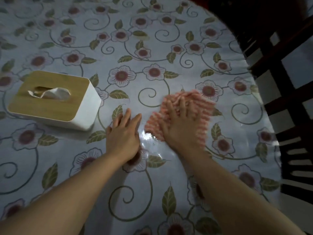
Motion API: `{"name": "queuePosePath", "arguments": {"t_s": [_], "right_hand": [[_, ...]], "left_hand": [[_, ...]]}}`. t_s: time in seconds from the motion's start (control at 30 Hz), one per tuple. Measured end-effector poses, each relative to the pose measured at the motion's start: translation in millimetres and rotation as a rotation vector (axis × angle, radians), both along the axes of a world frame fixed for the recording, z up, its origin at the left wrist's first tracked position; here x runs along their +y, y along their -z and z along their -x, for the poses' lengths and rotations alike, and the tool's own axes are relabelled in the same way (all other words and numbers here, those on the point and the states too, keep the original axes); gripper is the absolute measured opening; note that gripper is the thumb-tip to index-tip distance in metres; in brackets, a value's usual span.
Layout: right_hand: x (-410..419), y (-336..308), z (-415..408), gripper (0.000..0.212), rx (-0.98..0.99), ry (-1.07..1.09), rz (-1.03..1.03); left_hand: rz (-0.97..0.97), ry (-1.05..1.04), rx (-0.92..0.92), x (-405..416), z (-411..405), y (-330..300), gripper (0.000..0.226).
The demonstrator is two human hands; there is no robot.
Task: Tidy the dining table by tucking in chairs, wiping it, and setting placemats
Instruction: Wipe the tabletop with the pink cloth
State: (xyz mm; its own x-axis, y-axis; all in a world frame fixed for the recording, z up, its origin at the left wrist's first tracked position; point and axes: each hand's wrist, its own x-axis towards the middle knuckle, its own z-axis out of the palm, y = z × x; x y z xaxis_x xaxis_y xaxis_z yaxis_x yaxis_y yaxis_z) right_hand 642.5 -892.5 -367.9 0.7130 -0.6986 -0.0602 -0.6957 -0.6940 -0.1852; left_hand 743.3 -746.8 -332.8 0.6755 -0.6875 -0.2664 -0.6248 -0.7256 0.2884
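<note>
A pink fluffy cloth (198, 107) lies flat on the dining table (152, 39), which wears a glossy floral cover. My right hand (179, 122) presses flat on the cloth with fingers spread; the cloth and hand look motion-blurred. My left hand (123, 131) rests flat on the bare table cover just left of the cloth, fingers together, holding nothing. A wet shiny patch (149, 139) sits between the two hands.
A white tissue box (55, 100) with a wooden lid and a tissue sticking out stands left of my left hand. A dark wooden chair (288, 99) stands against the table's curved right edge.
</note>
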Motion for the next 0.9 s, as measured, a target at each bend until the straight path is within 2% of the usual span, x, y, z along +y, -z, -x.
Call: {"name": "queuePosePath", "arguments": {"t_s": [0.13,0.23,0.3,0.37,0.47,0.57,0.7,0.77,0.83,0.9], "right_hand": [[88,-12,12,0.067,-0.105,-0.367,-0.103],[91,-7,55,0.068,-0.102,-0.490,-0.154],[50,-2,72,0.072,-0.043,-0.396,-0.063],[-1,0,71,0.074,0.043,-0.177,0.021],[-48,-3,55,0.074,0.049,0.074,0.020],[-22,-1,57,0.073,0.038,0.069,0.021],[53,-8,109,0.068,0.001,-0.214,-0.018],[62,-6,149,0.067,-0.014,-0.253,-0.013],[51,-7,184,0.065,-0.075,-0.096,-0.025],[21,-8,203,0.067,-0.143,0.203,-0.092]], "left_hand": [[0.119,-0.080,0.016,-2,-11,-7,0.042],[0.056,-0.029,-0.016,-1,-6,-4,0.045],[0.023,-0.033,-0.022,-3,1,0,0.055],[0.024,-0.058,-0.026,-5,8,6,0.060],[0.051,-0.062,-0.046,-6,12,12,0.060],[0.048,-0.043,-0.055,-5,13,11,0.058],[0.081,0.010,-0.070,-12,25,3,0.056],[0.096,0.104,-0.080,-18,42,0,0.056],[0.114,0.219,-0.079,-25,61,1,0.054],[0.127,0.276,-0.072,-34,73,6,0.051]]}}
